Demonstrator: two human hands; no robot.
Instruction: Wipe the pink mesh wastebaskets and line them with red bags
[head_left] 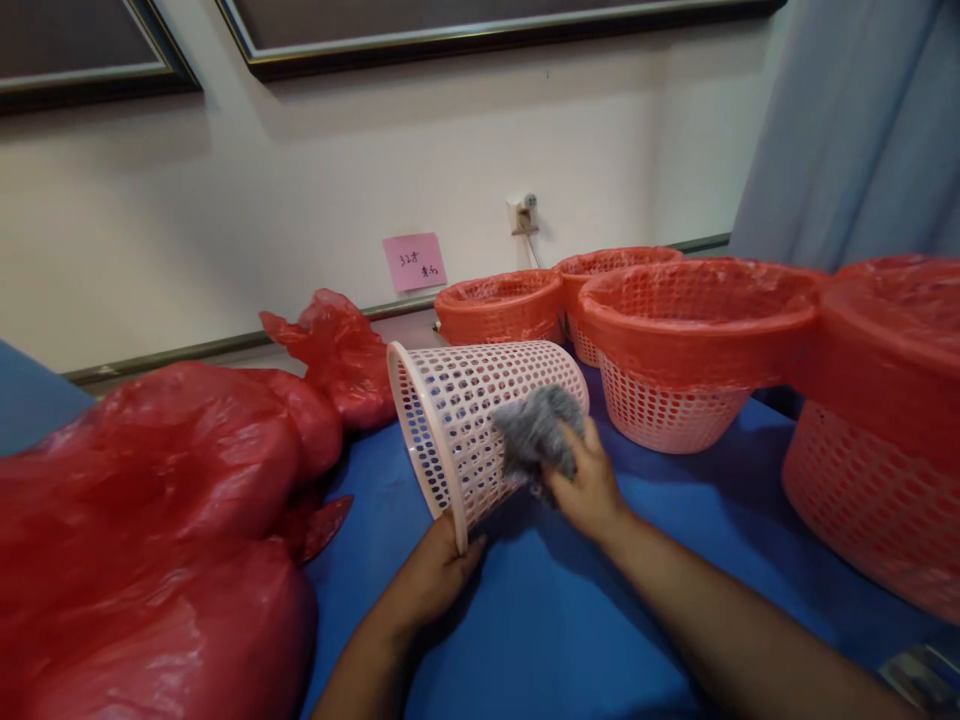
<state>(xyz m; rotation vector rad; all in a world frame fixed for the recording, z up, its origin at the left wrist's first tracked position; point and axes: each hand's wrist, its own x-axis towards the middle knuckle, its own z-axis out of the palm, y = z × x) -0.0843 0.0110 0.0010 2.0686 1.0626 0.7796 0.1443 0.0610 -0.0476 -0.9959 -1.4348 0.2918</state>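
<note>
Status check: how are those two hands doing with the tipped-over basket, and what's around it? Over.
Left hand gripping pale pink basket by its rim. Right hand holding grey cloth against its side. Basket tipped sideways. Red bags left, bag-lined baskets right.

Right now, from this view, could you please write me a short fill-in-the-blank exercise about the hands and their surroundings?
1. The left hand grips the pale pink basket by its ____.
2. Against that basket's side, the right hand holds a gray ____.
3. The baskets standing at the right are lined with ____ plastic.
4. The work surface is coloured ____.

Missing words: rim; cloth; red; blue.
</note>
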